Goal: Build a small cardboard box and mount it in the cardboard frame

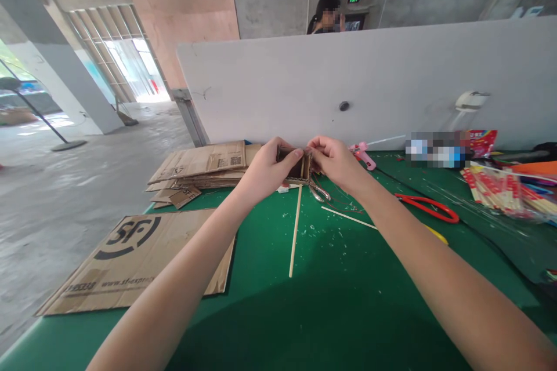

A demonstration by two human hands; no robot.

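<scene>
Between my two hands, above the far part of the green table, is a small open cardboard box [294, 173]. My left hand [275, 163] grips its left side, with the thumb along the top edge. My right hand [334, 161] pinches near its upper right corner; whether something small sits in those fingertips is hidden. Just below the box lie metal-handled scissors [319, 192], partly covered. One thin wooden stick [296, 232] points toward me on the table, and another stick [348, 217] lies to the right, partly behind my right forearm.
Flattened cardboard [204, 162] is stacked at the back left, with a large printed sheet [143, 266] nearer. A pink glue gun [364, 155], red-handled tool [429, 207] and bagged sticks [496, 188] lie right. A white partition [270, 81] stands behind; a person [326, 14] is beyond.
</scene>
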